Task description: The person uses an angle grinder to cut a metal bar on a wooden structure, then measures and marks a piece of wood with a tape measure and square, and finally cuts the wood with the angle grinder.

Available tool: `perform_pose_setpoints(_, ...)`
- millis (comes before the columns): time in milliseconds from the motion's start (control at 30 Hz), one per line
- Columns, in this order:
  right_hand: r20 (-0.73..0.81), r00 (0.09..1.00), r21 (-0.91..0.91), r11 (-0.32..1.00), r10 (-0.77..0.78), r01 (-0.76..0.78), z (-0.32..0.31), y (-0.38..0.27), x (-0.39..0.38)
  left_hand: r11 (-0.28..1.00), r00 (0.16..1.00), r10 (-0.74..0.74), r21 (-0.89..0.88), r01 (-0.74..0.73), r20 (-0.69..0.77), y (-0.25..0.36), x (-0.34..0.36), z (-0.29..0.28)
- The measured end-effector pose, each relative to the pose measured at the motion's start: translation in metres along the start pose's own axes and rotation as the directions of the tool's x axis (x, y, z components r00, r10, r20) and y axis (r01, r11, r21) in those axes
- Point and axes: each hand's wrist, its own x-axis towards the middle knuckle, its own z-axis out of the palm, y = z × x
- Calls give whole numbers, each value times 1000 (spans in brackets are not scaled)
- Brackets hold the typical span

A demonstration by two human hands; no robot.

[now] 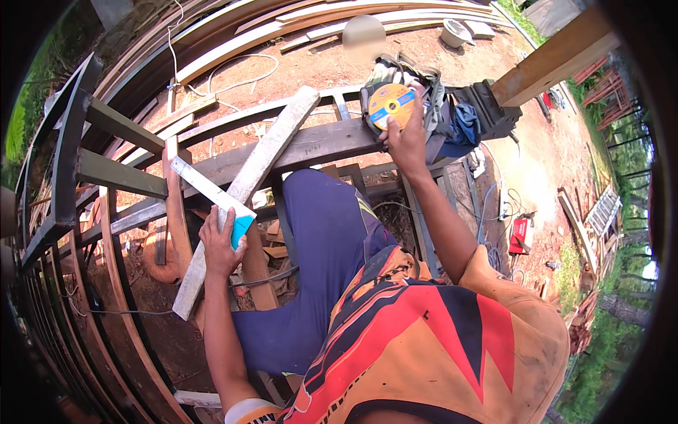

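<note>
My left hand is closed round the blue handle of a try square. The square's pale metal blade points up and left, across a whitish, rough plank. That plank lies at a slant over dark beams, beside my bent knee. Farther right, my right hand is raised and grips a round yellow cutting disc with a blue band and a dark centre hole. Its fingers hold the disc by the lower right rim, flat face toward me. A bag sits just behind the disc, partly hidden by it.
A dark beam runs across in front of me. Slatted dark framing stands at the left. Long boards are stacked at the back, near a bucket. A wooden post rises at right; a red case lies on the ground.
</note>
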Motion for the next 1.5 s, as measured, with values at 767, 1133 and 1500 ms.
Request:
perform_pose_setpoints(767,896,438,329,775,-75,-540,16,-51,-64,906,902,415,149,-397,-117,179,64,-54)
perform_pose_setpoints(1133,316,891,-62,944,327,-324,-104,136,130,911,811,-388,46,411,438,-18,26,-40)
perform_pose_setpoints(1500,294,934,-445,894,203,-54,-117,13,-2,691,658,-428,-245,680,620,-42,14,-38)
